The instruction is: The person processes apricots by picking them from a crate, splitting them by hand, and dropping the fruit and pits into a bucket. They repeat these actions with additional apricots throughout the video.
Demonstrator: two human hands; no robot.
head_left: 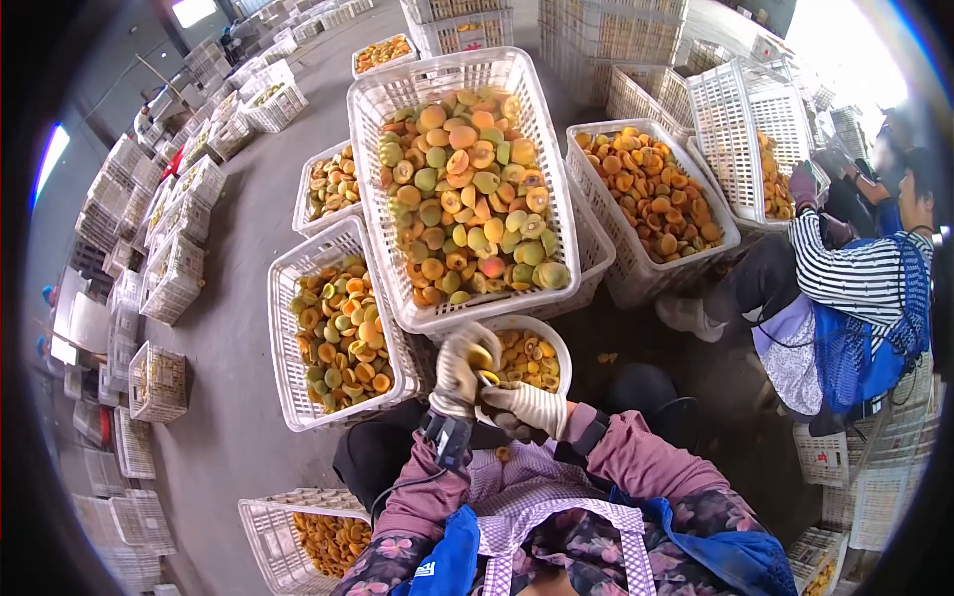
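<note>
Both my hands wear pale knitted gloves and are close together above a white bucket (563, 370) of apricot halves (530, 358). My left hand (458, 370) curls around an apricot (480, 357), blurred by motion. My right hand (529, 405) is closed beside it, fingertips near a small yellow piece (489, 377) between the hands. What the right fingers grip is not clear. Just beyond, a large white crate (459, 316) holds whole and cut apricots (462, 189), some halves showing pits.
To the left stands a crate (281, 338) of greenish-orange apricot halves; another crate (596, 268) of orange halves is at the right. A crate (260, 526) of darker pieces lies near my left elbow. A co-worker in a striped sleeve (845, 268) sits at the right. Stacked crates (611, 45) stand behind.
</note>
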